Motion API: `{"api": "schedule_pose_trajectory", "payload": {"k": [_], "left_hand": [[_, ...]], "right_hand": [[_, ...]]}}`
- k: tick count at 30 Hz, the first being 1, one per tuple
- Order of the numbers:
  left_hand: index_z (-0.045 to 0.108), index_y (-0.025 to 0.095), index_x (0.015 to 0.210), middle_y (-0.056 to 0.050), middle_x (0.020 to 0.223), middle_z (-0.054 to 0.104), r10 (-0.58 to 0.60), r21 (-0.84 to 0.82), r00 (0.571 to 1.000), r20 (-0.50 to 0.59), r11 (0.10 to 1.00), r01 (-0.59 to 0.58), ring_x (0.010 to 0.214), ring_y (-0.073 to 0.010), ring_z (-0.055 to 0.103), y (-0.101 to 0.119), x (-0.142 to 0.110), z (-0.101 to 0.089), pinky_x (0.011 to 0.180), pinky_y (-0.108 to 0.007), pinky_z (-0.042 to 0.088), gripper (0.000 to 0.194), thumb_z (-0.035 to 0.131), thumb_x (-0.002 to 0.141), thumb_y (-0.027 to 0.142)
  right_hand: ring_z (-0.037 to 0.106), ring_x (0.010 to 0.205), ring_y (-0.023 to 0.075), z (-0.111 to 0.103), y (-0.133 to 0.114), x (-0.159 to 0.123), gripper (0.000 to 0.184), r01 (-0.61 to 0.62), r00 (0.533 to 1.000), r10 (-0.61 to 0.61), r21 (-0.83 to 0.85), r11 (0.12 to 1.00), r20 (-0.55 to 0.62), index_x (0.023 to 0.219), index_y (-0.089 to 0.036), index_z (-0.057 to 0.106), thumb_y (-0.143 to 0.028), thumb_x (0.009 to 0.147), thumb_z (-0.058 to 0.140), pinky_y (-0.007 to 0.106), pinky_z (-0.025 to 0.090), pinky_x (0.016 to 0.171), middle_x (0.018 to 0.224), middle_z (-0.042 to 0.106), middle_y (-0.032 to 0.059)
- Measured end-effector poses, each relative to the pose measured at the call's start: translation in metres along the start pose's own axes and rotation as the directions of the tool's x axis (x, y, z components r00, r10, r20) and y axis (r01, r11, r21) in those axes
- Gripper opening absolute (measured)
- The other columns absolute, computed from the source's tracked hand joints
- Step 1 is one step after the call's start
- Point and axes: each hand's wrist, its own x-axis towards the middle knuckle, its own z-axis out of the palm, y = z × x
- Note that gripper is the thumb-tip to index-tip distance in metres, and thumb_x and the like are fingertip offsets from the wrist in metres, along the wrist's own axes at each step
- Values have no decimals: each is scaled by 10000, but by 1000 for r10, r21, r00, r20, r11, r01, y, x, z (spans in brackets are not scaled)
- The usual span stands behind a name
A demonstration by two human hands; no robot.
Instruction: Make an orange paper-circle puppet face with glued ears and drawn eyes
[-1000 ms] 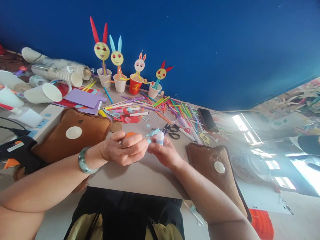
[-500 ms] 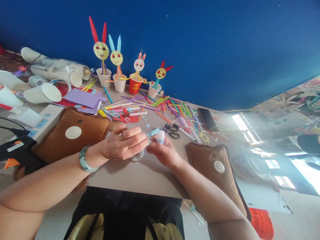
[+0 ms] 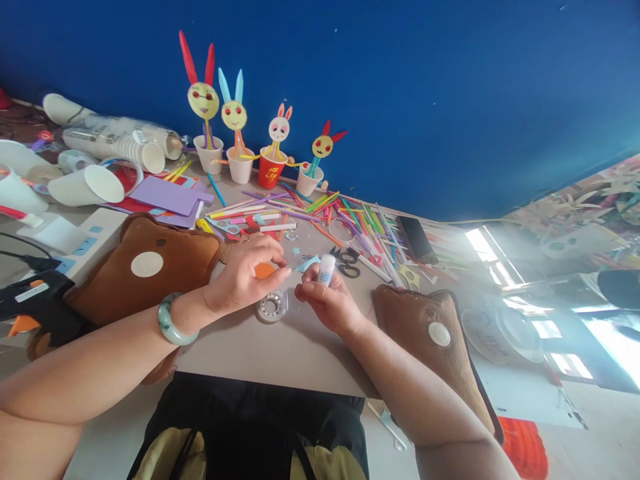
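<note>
My right hand (image 3: 333, 303) is closed around a small white-capped bottle (image 3: 327, 269) with pale blue print, cap pointing up. To its left, my left hand (image 3: 247, 270) has its thumb and fingers apart, with nothing visible between them; a bracelet circles that wrist. Partly covered by the left hand is an orange round piece (image 3: 264, 269) on the table. Just below lies a clear tape roll (image 3: 271, 307). Beyond the right hand are black-handled scissors (image 3: 349, 270) and light blue paper scraps (image 3: 307, 263).
Rabbit-faced figures in paper cups (image 3: 271, 168) line the blue wall. Colored sticks (image 3: 300, 210) are strewn before them. Brown plush cushions (image 3: 150, 273) flank the work area. A glue gun (image 3: 43, 300) and power strip (image 3: 83, 243) are left; a phone (image 3: 416, 239) lies right.
My left hand has come away from the right hand, and its fingers have spread. The tape roll is now uncovered. My right hand still holds the bottle, raised slightly and shifted right.
</note>
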Motion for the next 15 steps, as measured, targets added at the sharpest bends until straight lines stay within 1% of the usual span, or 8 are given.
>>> {"api": "schedule_pose_trajectory", "payload": {"k": [2,3,5,8,11,15], "left_hand": [[599,192,742,0,786,634,-183,-130,980,79,973,192,773,-146,601,1,3,1,755,-290,494,171,616,883,288],[588,192,727,7,766,623,-244,-165,963,117,951,261,753,-142,593,1,4,0,727,-279,491,191,623,877,305],[584,192,719,16,748,611,-308,-200,934,179,918,341,719,-135,577,2,6,-1,686,-267,483,210,635,864,335],[592,190,718,21,730,613,-325,-232,911,252,894,383,685,-125,570,3,6,-1,665,-259,480,204,637,850,340],[603,183,712,13,751,635,-320,-266,893,317,874,407,708,-127,592,2,5,1,689,-258,487,186,644,835,315],[604,186,688,10,747,632,-323,-298,872,368,847,440,718,-130,598,0,2,4,666,-252,474,192,668,820,309]], "right_hand": [[428,535,93,-1,1,1,324,6,1000,-6,-1,1000,-20,679,-207,563,-373,604,830,272,301,555,585,477,-59],[430,535,94,-1,1,1,319,11,999,-11,-4,1000,-31,680,-206,570,-371,602,831,271,304,553,584,484,-57],[431,536,95,-1,1,2,312,15,999,-16,-15,1000,-51,685,-205,583,-375,601,830,270,315,549,583,492,-54],[441,543,95,0,1,2,315,12,998,-14,-26,1000,-63,716,-202,608,-393,604,831,265,327,544,600,510,-48],[453,545,98,0,2,3,338,-1,998,-2,-34,999,-61,740,-202,617,-415,601,839,259,326,535,600,515,-49],[446,535,96,0,5,3,346,2,999,-3,-33,999,-41,724,-200,596,-428,621,835,255,308,530,573,492,-57]]}}
